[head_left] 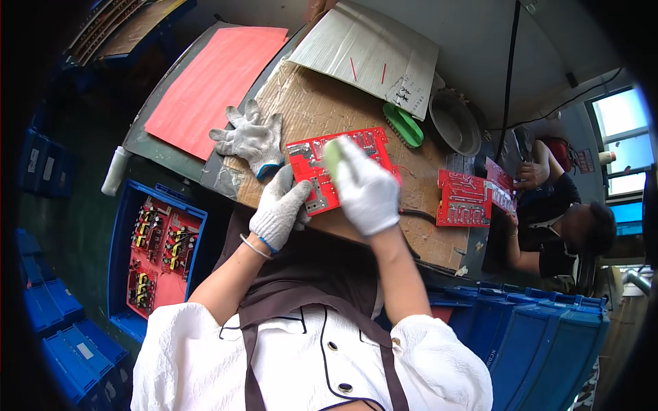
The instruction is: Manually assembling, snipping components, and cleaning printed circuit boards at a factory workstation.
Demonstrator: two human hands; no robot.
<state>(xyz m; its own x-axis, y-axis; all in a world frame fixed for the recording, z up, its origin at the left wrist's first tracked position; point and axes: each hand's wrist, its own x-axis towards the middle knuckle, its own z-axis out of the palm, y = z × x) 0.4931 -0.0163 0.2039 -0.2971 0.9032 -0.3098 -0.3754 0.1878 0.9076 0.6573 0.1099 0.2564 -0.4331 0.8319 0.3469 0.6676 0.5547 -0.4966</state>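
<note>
A red circuit board (314, 179) with silvery solder patches lies on the cardboard-covered bench in front of me. My left hand (282, 205), in a whitish knit glove, grips its near left corner with the thumb on top. My right hand (367, 188), gloved too and smeared by motion, is over the board's right half. Its fingers are closed round a light green brush-like thing (334, 159), too blurred to make out fully, held against or just above the board. A green brush (404, 126) lies beyond the board, and an empty grey glove (252, 137) lies to its left.
Another red board (464, 198) lies on the right, near a co-worker's hand (531, 175). A metal bowl (455, 123) and a leaning cardboard sheet (373, 51) stand at the back. A blue crate (120, 257) with populated boards is at lower left; blue bins (528, 342) stand lower right.
</note>
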